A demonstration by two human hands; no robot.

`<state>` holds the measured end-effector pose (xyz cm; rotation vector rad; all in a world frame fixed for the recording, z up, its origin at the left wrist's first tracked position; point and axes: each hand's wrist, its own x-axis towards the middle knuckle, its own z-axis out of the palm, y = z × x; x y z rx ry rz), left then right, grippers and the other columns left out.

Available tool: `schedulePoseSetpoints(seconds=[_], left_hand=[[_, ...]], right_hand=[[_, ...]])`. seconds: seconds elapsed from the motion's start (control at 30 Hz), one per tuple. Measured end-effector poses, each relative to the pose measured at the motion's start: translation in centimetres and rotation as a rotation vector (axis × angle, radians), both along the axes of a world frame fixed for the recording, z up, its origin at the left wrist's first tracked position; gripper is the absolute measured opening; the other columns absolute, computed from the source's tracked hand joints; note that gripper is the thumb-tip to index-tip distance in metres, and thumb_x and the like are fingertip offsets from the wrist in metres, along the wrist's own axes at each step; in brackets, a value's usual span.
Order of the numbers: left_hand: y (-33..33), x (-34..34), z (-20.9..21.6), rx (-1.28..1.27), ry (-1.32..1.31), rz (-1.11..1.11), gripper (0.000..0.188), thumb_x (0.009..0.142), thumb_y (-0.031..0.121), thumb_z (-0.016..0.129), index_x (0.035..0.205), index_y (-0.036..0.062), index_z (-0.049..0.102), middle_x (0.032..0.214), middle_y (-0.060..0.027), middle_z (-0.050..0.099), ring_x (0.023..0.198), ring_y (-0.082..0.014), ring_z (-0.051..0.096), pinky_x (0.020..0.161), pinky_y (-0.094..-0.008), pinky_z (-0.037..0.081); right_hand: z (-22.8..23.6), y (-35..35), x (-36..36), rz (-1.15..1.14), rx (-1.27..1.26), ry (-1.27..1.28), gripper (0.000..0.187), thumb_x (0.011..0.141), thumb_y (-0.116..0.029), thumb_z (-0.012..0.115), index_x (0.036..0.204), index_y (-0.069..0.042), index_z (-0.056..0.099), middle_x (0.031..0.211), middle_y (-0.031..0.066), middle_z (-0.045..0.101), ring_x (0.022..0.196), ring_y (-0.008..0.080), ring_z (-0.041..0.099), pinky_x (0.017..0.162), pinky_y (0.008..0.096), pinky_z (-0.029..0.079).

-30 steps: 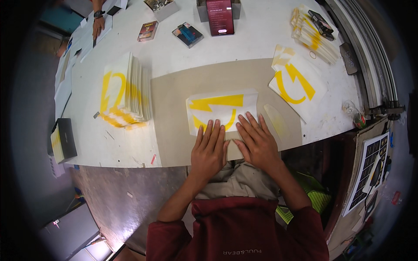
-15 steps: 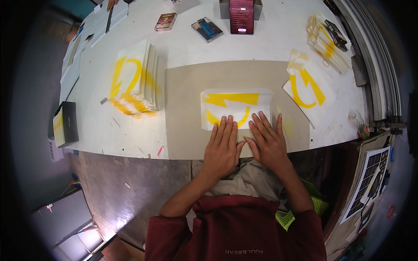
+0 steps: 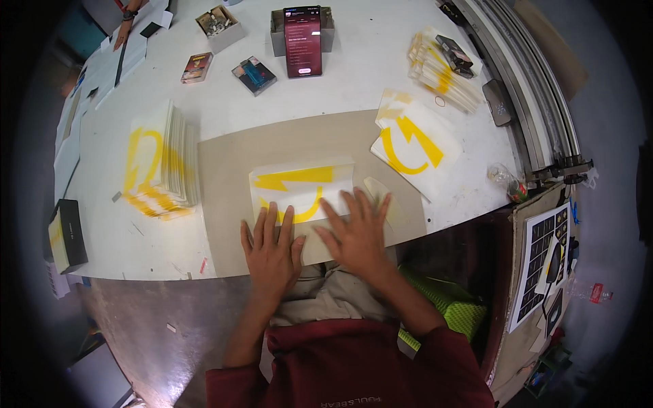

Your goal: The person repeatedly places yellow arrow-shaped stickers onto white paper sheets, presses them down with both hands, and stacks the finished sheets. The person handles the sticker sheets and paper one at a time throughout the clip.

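Observation:
A white sheet with yellow arrow-like markings [image 3: 300, 185] lies on a brown cardboard mat [image 3: 231, 163] on the white table. My left hand [image 3: 271, 248] lies flat with fingers spread on the sheet's near edge. My right hand [image 3: 355, 230] lies flat beside it, fingers spread, on the sheet's near right corner and the mat. Neither hand grips anything.
A stack of white sheets with yellow markings [image 3: 160, 170] stands left of the mat, and another printed sheet [image 3: 410, 144] lies to its right. A phone [image 3: 302, 32] stands upright at the back among small boxes. A black box [image 3: 68, 234] sits at the left edge. Another person's hand [image 3: 126, 26] is far left.
Both hands stay flat on the sheet's near edge; the fingers have spread wider. The view has shifted, so the sheet and mat sit more centrally.

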<state>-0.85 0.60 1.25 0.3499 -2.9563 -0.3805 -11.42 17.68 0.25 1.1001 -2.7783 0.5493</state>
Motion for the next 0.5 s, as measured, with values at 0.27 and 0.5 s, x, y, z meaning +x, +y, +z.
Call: schedulePoseSetpoints(seconds=[0.27,0.5], left_hand=[[1.8,-1.3,0.8,0.053,0.064,0.029,0.063,0.099,0.036,0.062,0.149,0.0005,0.049,0.164,-0.0250,0.031,0.153,-0.0456,0.025,0.122,-0.0655,0.016],[3.1,-2.3,-0.8,0.139,0.072,-0.155,0.062,0.098,0.034,0.063,0.147,-0.0008,0.049,0.155,-0.0251,0.042,0.146,-0.0435,0.037,0.119,-0.0584,0.029]], right_hand=[[0.3,2.4,-0.8,-0.072,0.014,0.023,0.051,0.096,-0.041,0.067,0.140,-0.016,0.062,0.158,0.0238,0.039,0.151,0.0465,0.027,0.113,0.0804,0.003],[2.9,-1.4,-3.5,0.028,-0.251,0.036,0.070,0.093,-0.039,0.072,0.151,-0.007,0.049,0.163,0.0248,0.030,0.151,0.0477,0.028,0.117,0.0730,0.015]])
